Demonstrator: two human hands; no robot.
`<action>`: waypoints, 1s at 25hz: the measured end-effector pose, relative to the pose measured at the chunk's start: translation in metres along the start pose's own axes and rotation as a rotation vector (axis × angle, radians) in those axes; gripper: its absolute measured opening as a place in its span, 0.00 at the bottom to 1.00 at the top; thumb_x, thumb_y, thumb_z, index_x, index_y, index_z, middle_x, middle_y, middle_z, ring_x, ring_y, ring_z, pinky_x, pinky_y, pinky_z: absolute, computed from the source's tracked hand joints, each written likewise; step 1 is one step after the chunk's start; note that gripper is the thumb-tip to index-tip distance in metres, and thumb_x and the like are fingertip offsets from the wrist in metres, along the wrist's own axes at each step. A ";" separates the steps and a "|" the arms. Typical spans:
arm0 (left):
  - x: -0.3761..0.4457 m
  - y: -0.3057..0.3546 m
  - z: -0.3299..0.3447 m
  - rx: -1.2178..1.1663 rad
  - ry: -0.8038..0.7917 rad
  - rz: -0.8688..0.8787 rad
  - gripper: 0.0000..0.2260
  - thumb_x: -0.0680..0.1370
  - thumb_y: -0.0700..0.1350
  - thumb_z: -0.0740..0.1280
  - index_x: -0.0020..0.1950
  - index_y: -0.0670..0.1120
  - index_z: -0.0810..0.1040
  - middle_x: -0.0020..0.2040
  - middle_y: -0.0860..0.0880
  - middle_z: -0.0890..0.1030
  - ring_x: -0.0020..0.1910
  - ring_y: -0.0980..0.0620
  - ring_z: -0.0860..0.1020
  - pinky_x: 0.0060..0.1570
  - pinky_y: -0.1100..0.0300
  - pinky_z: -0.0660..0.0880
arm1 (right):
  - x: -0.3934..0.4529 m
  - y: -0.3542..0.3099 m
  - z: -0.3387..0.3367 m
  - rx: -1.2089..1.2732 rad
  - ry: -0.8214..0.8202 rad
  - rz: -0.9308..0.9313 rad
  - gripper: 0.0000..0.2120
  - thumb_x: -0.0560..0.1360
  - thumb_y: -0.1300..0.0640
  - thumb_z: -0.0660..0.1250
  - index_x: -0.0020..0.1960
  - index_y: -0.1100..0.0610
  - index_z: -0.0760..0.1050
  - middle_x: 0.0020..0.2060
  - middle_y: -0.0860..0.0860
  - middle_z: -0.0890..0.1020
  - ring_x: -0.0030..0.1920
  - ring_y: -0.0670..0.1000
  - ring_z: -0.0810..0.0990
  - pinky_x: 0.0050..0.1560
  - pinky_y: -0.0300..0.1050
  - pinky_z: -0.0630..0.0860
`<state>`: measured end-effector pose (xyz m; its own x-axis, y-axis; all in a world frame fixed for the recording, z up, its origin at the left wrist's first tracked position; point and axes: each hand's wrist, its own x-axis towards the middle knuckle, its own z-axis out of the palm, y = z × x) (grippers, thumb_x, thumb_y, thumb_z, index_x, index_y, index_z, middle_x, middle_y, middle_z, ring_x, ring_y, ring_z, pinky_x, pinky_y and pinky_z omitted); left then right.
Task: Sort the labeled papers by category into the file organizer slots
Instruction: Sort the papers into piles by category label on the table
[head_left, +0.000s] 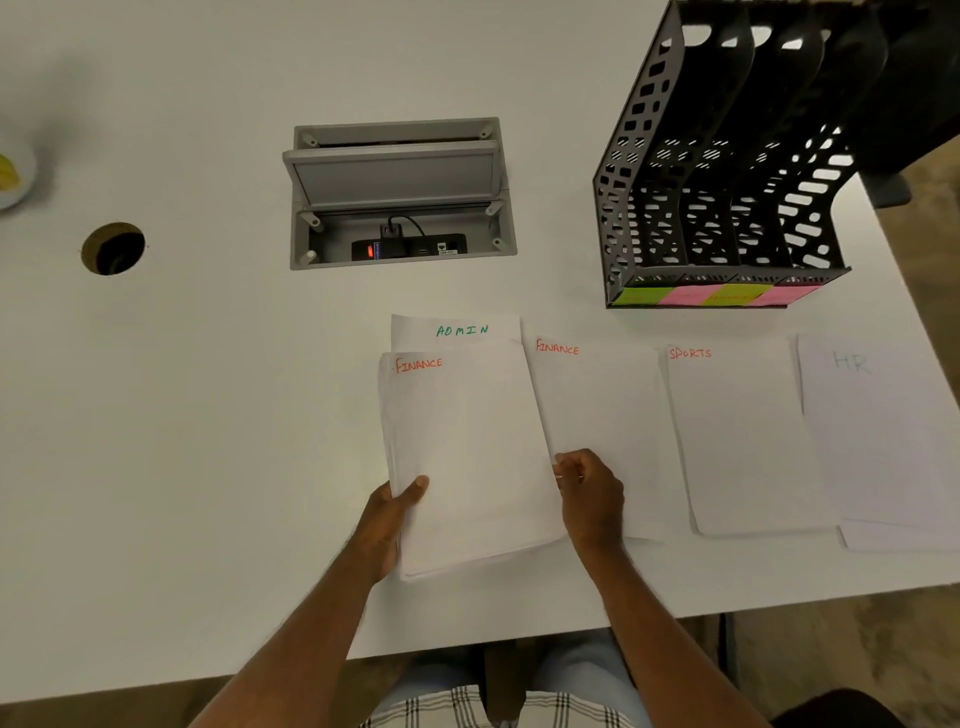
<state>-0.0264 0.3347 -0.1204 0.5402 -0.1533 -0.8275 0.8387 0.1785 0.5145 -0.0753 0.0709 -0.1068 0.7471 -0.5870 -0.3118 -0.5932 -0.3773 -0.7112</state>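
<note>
Head view: left hand grips the paper stack — right hand pinches its edge; light, floppy sheets, best supported along both sides.

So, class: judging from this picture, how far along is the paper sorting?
Done: papers lie in labeled piles, a Finance pile, Sports and HR; an Admin sheet shows behind the stack. In hand: the left hand and right hand grip a stack topped Finance. Left: the file organizer slots look empty, so no filing yet.
</note>
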 end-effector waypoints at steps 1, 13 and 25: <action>0.001 0.001 0.000 0.000 0.006 0.001 0.14 0.79 0.46 0.71 0.63 0.42 0.80 0.54 0.41 0.87 0.51 0.43 0.86 0.41 0.54 0.83 | 0.003 0.002 -0.003 0.045 0.011 0.021 0.09 0.82 0.54 0.63 0.49 0.55 0.79 0.40 0.47 0.84 0.40 0.46 0.84 0.40 0.36 0.81; 0.002 -0.005 -0.008 0.010 0.039 0.002 0.18 0.74 0.46 0.76 0.61 0.41 0.81 0.54 0.40 0.87 0.52 0.42 0.86 0.44 0.52 0.83 | -0.003 -0.019 0.023 0.044 -0.217 0.145 0.15 0.76 0.46 0.71 0.55 0.55 0.78 0.48 0.42 0.80 0.51 0.50 0.81 0.49 0.37 0.75; 0.002 0.001 -0.015 -0.022 0.099 0.043 0.14 0.78 0.45 0.71 0.61 0.41 0.81 0.54 0.40 0.87 0.50 0.42 0.86 0.44 0.51 0.84 | 0.013 0.000 -0.011 0.013 -0.043 -0.001 0.12 0.84 0.53 0.59 0.55 0.60 0.77 0.49 0.53 0.81 0.53 0.56 0.81 0.51 0.43 0.74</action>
<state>-0.0256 0.3489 -0.1247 0.5653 -0.0485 -0.8235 0.8126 0.2046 0.5458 -0.0685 0.0553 -0.1036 0.7603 -0.5548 -0.3379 -0.5886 -0.3684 -0.7196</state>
